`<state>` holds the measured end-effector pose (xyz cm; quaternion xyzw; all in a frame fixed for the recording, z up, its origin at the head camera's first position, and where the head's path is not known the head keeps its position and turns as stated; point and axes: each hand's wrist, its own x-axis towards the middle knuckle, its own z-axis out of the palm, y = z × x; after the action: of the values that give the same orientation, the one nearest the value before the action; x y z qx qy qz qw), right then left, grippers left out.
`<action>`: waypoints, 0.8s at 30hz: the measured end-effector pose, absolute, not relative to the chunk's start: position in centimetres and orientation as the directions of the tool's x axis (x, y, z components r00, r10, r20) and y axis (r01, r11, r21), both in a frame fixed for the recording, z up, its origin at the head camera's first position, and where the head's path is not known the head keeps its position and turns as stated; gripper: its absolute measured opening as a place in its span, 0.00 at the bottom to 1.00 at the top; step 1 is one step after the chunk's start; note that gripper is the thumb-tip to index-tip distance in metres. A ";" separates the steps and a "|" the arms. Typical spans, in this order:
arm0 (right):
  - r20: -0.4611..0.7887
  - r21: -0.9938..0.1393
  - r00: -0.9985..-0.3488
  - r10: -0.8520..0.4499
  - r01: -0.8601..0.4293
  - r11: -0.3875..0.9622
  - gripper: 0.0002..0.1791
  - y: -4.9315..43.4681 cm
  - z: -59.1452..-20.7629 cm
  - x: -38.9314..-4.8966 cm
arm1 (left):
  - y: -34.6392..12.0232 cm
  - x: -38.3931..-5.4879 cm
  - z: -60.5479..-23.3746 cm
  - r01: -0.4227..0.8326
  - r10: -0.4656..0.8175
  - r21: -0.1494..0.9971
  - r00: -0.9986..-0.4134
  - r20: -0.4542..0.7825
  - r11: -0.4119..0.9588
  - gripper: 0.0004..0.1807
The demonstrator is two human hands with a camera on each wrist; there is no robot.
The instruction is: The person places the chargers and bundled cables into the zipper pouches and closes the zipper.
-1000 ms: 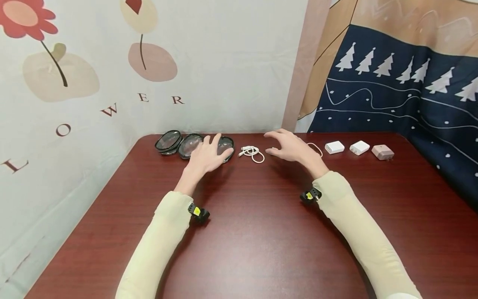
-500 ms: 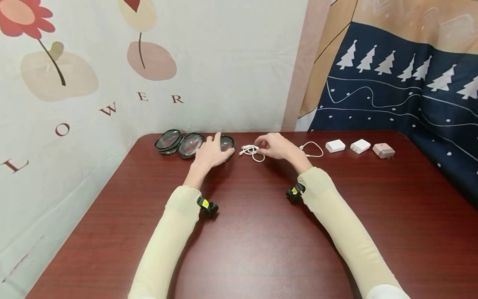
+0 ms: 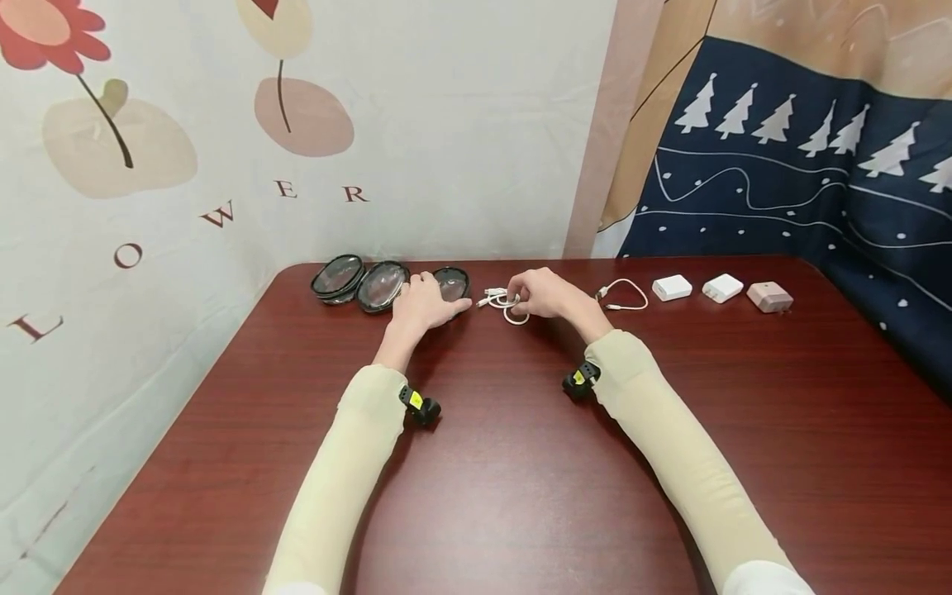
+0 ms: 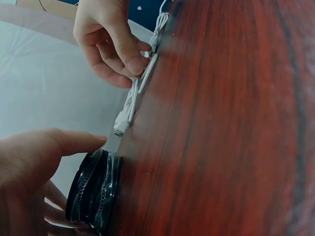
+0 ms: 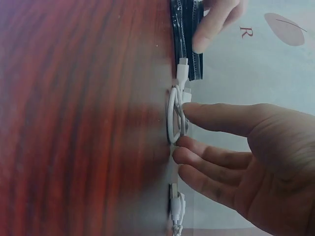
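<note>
My left hand (image 3: pixel 422 304) is at the rightmost round black pouch (image 3: pixel 454 282), which has a clear top. In the left wrist view, the straight thumb (image 4: pixel 81 142) reaches over the upper end of that pouch (image 4: pixel 96 189), with other fingers partly hidden behind it. A coiled white charging cable (image 3: pixel 497 299) lies just right of the pouch. My right hand (image 3: pixel 546 293) bends over the coil, its thumb and index finger pinching the loops. In the right wrist view, the coiled cable (image 5: pixel 177 115) sits between the right thumb (image 5: pixel 216 117) and fingertips, still low at the tabletop.
Two more round black pouches (image 3: pixel 383 286) (image 3: pixel 338 278) stand left of the left hand. Right of the right hand lies a second white cable (image 3: pixel 625 295). Two white charger plugs (image 3: pixel 673 287) (image 3: pixel 722 287) and a pinkish one (image 3: pixel 770 297) line the back of the brown table (image 3: pixel 491 463).
My right hand has moved left and down onto the coiled cable, its fingers closing around it and uncovering the second cable. The left hand has shifted slightly right at the pouch.
</note>
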<state>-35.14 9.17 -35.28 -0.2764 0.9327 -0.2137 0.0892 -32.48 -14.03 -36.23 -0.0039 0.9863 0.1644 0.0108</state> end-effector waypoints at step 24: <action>0.014 -0.481 -0.818 -0.575 -0.510 0.713 0.07 11.3 -33.5 -34.2 | -14.9 -32.1 -35.3 0.055 -0.008 0.638 -0.995 0.096 0.768 0.53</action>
<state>-34.24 11.29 -33.55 -0.2940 0.9230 -0.2386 0.0683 -32.06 -14.93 -35.30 0.0126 0.9391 0.3402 -0.0467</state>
